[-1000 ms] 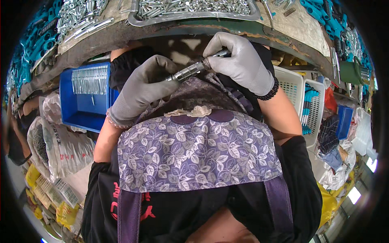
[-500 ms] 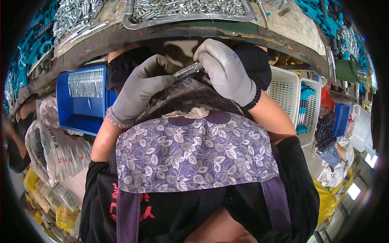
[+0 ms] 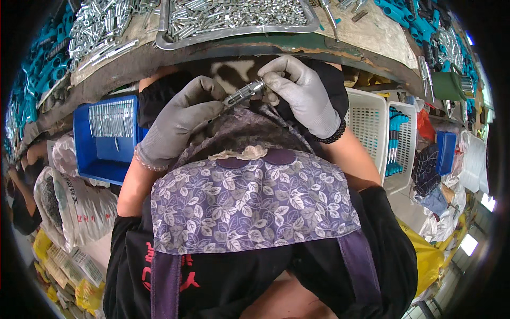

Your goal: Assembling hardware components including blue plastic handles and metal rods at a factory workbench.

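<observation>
A slotted metal cylinder [image 3: 244,94], about finger length, is held over my lap just short of the bench edge. My left hand [image 3: 183,119], in a grey glove, closes thumb and fingers around its lower left end. At the other end, my right hand [image 3: 305,98], gloved alike, pinches the tip between thumb and forefinger; any small piece within that pinch is too small to make out. Beneath both hands lies my purple leaf-patterned apron [image 3: 255,202].
Ahead, a metal tray [image 3: 239,36] of small metal parts rests on the workbench, with loose metal pieces [image 3: 101,37] to its left. A blue bin [image 3: 103,162] with metal rods stands left. White baskets [image 3: 366,101] stand right, one holding teal-handled tools [image 3: 394,141]. A sack [image 3: 87,212] lies lower left.
My right hand has turned, its thumb and forefinger now pinching the cylinder's far end, more of which shows. The cylinder tilts up more to the right. My left hand keeps its hold.
</observation>
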Tool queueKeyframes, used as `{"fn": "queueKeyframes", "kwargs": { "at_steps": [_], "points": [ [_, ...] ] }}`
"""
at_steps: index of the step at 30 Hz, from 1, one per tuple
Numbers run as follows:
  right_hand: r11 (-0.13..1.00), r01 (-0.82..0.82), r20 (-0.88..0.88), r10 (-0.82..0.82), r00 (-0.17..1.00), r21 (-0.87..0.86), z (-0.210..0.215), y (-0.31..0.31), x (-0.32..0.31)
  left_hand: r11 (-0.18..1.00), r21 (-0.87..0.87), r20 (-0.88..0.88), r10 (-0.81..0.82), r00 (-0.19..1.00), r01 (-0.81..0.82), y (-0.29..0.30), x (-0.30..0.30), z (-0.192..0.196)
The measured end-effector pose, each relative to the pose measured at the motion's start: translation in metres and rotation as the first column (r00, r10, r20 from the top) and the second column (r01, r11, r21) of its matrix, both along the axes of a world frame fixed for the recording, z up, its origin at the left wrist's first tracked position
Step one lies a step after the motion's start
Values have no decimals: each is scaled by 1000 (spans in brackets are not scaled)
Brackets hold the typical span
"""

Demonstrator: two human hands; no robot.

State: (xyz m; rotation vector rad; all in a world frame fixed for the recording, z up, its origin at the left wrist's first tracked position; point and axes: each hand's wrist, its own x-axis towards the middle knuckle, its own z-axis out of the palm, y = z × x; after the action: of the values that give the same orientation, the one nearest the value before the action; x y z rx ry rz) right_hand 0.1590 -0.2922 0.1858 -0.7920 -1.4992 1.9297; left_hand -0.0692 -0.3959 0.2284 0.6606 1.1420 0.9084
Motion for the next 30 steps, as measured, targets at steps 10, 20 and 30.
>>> {"fn": "queueKeyframes", "kwargs": {
  "at_steps": [10, 20, 30],
  "points": [
    [941, 62, 215, -140, 966, 334, 29, 23, 43, 993, 63, -179, -85, 980, 97, 14, -1, 2],
    [195, 136, 128, -912, 389, 971, 57, 266, 230, 999, -21, -29, -27, 999, 26, 19, -5, -25],
    [-11, -133, 68, -818, 571, 991, 81, 239, 192, 998, -12, -48, -58, 997, 57, 1, -24, 1]
  ]
}}
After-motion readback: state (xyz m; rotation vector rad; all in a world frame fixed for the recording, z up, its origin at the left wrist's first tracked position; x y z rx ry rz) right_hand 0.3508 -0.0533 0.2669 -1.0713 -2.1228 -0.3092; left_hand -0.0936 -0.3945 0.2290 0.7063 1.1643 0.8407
